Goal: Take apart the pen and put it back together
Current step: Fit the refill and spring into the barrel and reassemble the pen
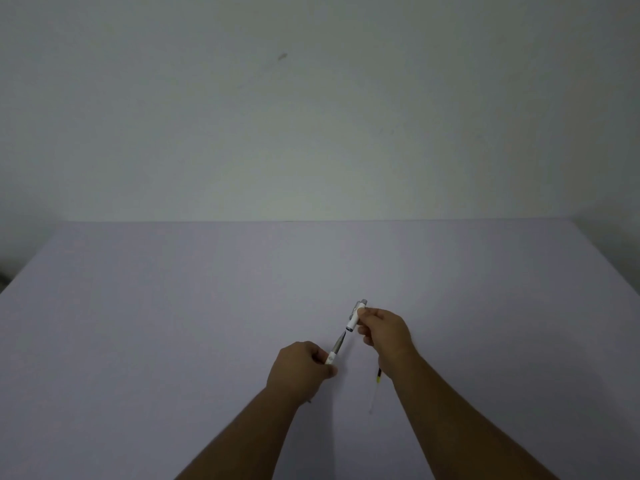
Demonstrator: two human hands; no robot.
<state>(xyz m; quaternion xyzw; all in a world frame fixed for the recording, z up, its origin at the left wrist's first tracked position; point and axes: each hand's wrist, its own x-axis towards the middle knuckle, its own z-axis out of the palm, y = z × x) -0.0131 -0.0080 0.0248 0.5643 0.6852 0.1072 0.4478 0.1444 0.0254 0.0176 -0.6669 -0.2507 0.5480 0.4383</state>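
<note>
White pen halves stay apart above the table (pixel 173 341): left hand (pixel 300 368) pinches the front barrel (pixel 335 351), right hand (pixel 384 332) pinches the cap section (pixel 355 315), aligned probably for joining; the refill (pixel 375 389) lies near right.

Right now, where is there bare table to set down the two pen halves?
Bare: the table left of the left hand, and the stretch between both hands and the far edge by the wall. Crowded: near the right hand, where the refill lies by the wrist.
</note>
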